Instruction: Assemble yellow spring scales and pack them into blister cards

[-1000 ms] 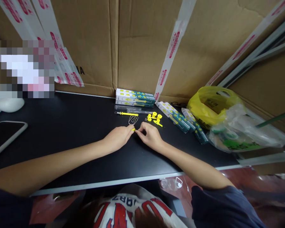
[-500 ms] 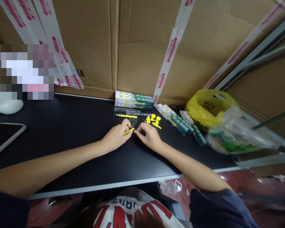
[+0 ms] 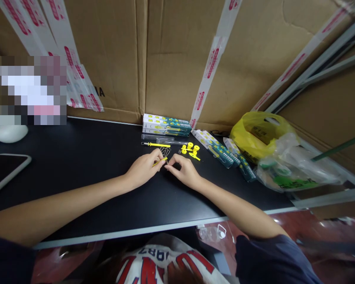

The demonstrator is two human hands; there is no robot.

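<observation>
My left hand (image 3: 144,167) is closed on a thin yellow rod (image 3: 158,161), whose tip shows between thumb and forefinger. Right beside that tip, my right hand (image 3: 185,170) pinches a small, thin piece too tiny to make out. Several bent wire pieces (image 3: 165,151) lie just beyond my left fingertips. Behind them rests a yellow stick with a hook at one end (image 3: 156,144). Several small yellow plastic caps (image 3: 190,146) are grouped past my right fingers. Clear plastic tubes (image 3: 158,138) lie along the back.
Printed boxes (image 3: 167,125) are stacked against the cardboard wall, and more boxes (image 3: 217,148) lie at the right. A yellow plastic bag (image 3: 248,134) and a clear bag (image 3: 296,169) stand beyond them. A phone-like device (image 3: 7,169) lies at the left on the black table (image 3: 91,157).
My right fingertips have shifted slightly left, and my left fingers now cover more of the yellow rod, which has turned a little. Everything else on the table stays put.
</observation>
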